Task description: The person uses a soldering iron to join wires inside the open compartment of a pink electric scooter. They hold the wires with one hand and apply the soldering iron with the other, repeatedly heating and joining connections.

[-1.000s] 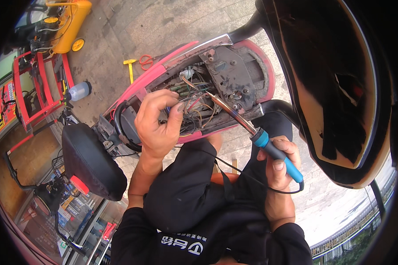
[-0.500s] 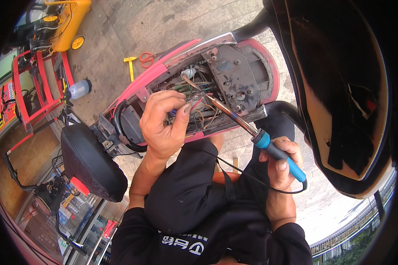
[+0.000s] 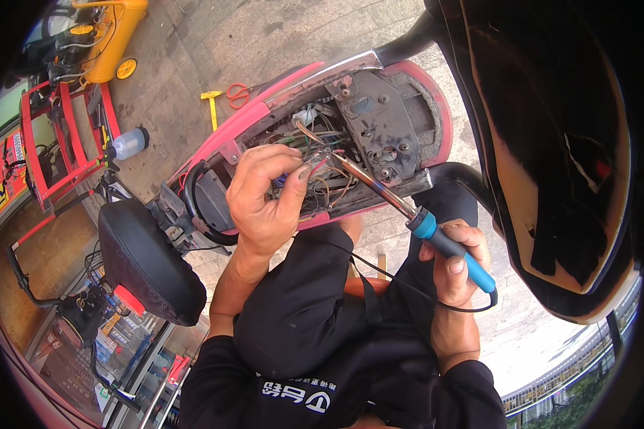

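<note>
**Hot tip close to bare fingers and crowded wiring**

Head view: a thin wire end [image 3: 315, 159] is pinched in the left hand [image 3: 265, 204] above the wiring bundle [image 3: 315, 182] in the opened red scooter body [image 3: 265, 121]. A blue-handled soldering iron [image 3: 408, 214] is gripped in the right hand [image 3: 454, 261], its tip at the wire. Fingertips could be burned, or neighbouring insulation melted, should the tip slip.

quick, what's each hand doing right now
Left hand: closed, pinching wires in the open scooter body.
Right hand: closed on the blue-handled soldering iron.
</note>
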Tool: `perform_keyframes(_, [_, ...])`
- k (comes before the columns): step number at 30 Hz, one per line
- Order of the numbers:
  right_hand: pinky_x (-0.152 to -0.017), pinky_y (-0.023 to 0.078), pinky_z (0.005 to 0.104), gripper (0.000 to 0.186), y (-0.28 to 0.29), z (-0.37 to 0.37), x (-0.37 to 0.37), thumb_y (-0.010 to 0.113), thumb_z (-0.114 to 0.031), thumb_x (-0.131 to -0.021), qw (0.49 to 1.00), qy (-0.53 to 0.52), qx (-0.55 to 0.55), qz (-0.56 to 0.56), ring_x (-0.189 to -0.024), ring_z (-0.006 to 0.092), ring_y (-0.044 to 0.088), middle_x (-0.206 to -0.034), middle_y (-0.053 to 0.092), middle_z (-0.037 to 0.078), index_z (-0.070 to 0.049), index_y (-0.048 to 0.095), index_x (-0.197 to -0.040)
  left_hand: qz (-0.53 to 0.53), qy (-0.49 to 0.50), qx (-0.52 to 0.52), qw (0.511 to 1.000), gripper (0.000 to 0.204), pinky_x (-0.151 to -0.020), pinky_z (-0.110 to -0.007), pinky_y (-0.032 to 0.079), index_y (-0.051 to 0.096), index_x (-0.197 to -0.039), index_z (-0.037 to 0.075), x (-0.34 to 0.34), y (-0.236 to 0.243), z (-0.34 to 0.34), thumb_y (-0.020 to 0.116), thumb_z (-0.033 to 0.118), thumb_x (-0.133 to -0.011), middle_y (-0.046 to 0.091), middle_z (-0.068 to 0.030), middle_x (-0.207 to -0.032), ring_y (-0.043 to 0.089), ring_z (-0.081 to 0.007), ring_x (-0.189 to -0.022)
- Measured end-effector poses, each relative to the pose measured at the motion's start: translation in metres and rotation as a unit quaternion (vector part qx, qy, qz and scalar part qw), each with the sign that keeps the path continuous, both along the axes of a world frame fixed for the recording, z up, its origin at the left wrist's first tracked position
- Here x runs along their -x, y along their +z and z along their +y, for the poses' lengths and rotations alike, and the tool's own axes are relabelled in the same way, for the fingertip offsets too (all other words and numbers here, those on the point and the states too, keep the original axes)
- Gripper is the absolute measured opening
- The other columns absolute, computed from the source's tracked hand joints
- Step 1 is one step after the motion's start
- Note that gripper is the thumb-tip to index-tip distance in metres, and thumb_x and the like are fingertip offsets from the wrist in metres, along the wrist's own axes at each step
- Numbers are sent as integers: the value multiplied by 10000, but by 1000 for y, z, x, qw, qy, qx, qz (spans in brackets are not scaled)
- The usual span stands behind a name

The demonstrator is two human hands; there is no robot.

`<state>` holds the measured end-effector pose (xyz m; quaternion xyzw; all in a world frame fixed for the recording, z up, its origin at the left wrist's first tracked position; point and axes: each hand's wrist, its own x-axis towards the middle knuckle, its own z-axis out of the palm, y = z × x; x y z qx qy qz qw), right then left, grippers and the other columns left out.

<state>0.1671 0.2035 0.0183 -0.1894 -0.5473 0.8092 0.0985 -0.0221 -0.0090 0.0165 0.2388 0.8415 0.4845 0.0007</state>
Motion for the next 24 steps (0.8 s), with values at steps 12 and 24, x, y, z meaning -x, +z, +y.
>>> perform_keyframes(12, [-729,526,313,487,0,0,1,621,-400,-969,1000,2,-2,1,-785,171,616,-1021,546,157,-3,523,-1233,-8,-5,-8,1000,149,-764,-347,535,664,-914,10,0,-1,1,763,0,-803,695,-125,-922,672,-263,-856])
perform_keyframes(24, [-643,525,316,498,2,-4,4,661,-416,-938,999,-33,-16,-17,-688,179,601,-943,559,161,10,530,-1160,-6,-10,-5,1000,147,-756,-343,537,665,-912,14,1,-2,0,765,13,-805,695,-121,-923,674,-261,-851])
